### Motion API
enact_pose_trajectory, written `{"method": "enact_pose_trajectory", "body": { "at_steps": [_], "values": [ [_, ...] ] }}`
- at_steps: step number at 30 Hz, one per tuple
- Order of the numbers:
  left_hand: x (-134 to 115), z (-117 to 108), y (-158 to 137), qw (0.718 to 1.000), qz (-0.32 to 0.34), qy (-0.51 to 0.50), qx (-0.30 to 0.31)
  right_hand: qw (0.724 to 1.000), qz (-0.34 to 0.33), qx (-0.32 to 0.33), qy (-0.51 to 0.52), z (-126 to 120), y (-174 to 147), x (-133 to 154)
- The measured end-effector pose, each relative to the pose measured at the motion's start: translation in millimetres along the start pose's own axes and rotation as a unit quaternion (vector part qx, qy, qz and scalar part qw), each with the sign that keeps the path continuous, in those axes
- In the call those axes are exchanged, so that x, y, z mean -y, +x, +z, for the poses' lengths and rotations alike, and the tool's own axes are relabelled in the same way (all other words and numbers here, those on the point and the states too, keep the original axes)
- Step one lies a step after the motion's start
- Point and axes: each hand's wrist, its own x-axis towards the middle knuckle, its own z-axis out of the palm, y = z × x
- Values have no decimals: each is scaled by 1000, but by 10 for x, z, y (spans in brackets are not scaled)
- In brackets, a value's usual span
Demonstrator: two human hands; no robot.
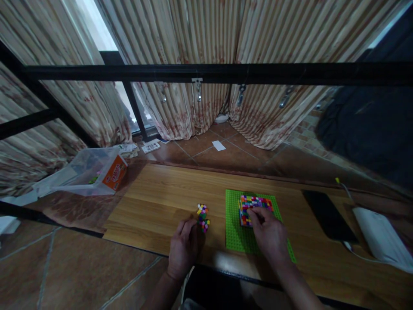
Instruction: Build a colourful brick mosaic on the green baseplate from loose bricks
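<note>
A green studded baseplate (232,224) lies on the wooden table (161,189), with a block of many-coloured small bricks (256,201) built up on it. Over the front of that block is my right hand (269,234), thumb and forefinger pinched together at the top bricks; anything between the fingertips is too small to make out. Left of the baseplate sits a little pile of loose coloured bricks (203,217). My left hand (183,247) rests on the table just beside this pile, its fingers curled inward, and what they may hold is hidden.
A black phone (329,215) with a white cable lies right of the baseplate, near a white box-like object (382,237). A clear plastic bin (93,172) with an orange label stands past the table's left end. A black metal bar (219,74) crosses beyond the table before curtains.
</note>
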Motion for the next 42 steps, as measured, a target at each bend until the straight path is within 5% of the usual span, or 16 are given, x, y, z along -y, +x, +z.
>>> {"method": "enact_pose_trajectory", "body": {
  "at_steps": [18, 24, 28, 35, 42],
  "values": [
    [-4, -4, 19, 1000, -9, -15, -8, 996, 13, 74, 46, -17, 83, -42],
    [37, -80, 61, 993, -73, -82, -40, 988, 31, 36, 148, -108, 57, -19],
    [-131, -103, -25, 960, -168, -224, -6, 978, 20, 2, 206, -208, -155, 43],
    [-769, -105, -93, 836, -299, -449, 104, 965, -42, 129, 222, -330, -665, 379],
    [-1048, -172, -43, 820, -262, -490, 141, 945, -13, 151, 290, -373, -820, 554]
  ]
}}
